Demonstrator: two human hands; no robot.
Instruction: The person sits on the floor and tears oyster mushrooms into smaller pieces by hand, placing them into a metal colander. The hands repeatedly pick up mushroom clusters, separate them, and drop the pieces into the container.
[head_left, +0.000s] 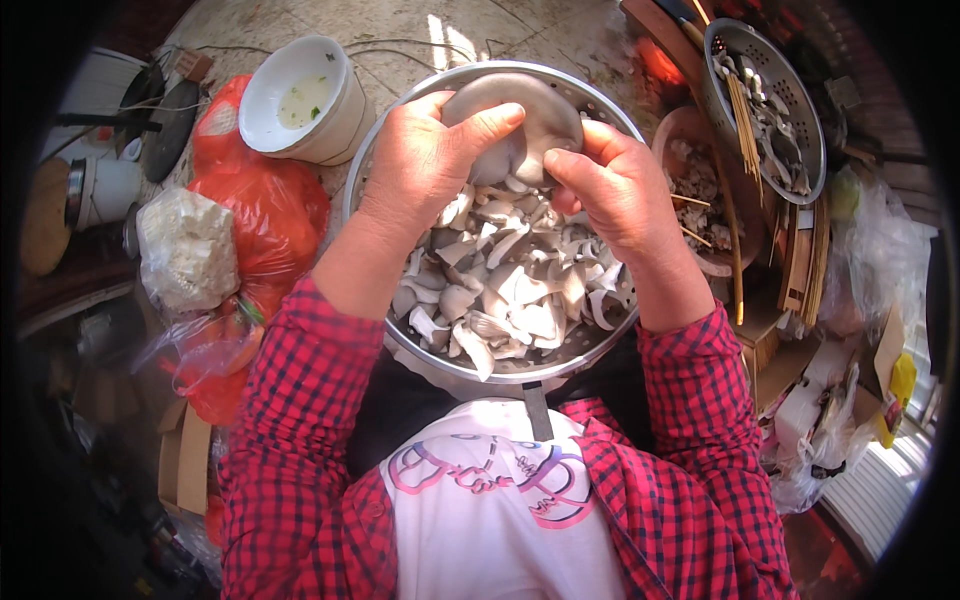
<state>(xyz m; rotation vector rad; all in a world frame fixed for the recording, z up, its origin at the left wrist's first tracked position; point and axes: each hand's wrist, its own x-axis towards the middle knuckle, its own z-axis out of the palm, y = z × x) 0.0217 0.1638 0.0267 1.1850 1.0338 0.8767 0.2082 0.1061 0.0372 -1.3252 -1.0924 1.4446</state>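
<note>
Both my hands grip a large grey oyster mushroom cap (517, 112) above a perforated metal colander (525, 373). My left hand (439, 146) holds its left side, with the thumb laid over the surface. The fingers and thumb of my right hand (607, 180) pinch its right edge. Below, the colander holds a heap of torn oyster mushroom pieces (517, 285), pale and grey. Some pieces lie close to the near rim. The underside of the cap and some of my left fingers are hidden.
A white bucket (259, 124) with some liquid and red plastic bags (262, 210) are at the left. At the right, a smaller colander (814, 161) holds mushroom strips and wooden skewers (742, 127), beside a pink basin (667, 135). Cables cross the floor (397, 26) beyond.
</note>
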